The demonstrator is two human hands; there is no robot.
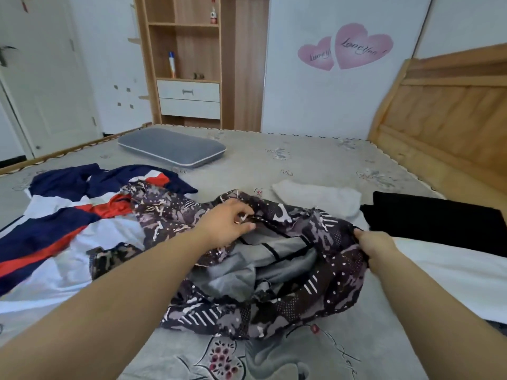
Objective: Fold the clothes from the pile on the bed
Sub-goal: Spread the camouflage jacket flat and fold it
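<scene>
The left hand [229,224] lies on the upper edge of a dark patterned garment [288,272], its fingers curled into the cloth and pinching a fold, while the right hand [377,246] grips the same garment's right edge in a closed fist, so that the cloth is bunched between the two hands. The garment is purple-black with pale dots and stripes, crumpled in the middle of the bed [301,160], and its pale grey lining shows in the hollow between the hands. Farthest left, a navy, white and red garment [60,223] lies spread out and rumpled on the bed, its right part running under the patterned one. Behind it, near the far edge of the bed, rests a grey pillow [172,146]. Just beyond the patterned garment, right of centre, sits a small white folded piece [321,197]. To its right lies a black folded garment [436,219], which rests on a flat white cloth [450,272] near the right hand. At the far right rises the wooden headboard [450,111]. Against the back wall stands a wooden shelf unit [189,58] with two white drawers, and two pink heart stickers [348,48] are on the wall.
</scene>
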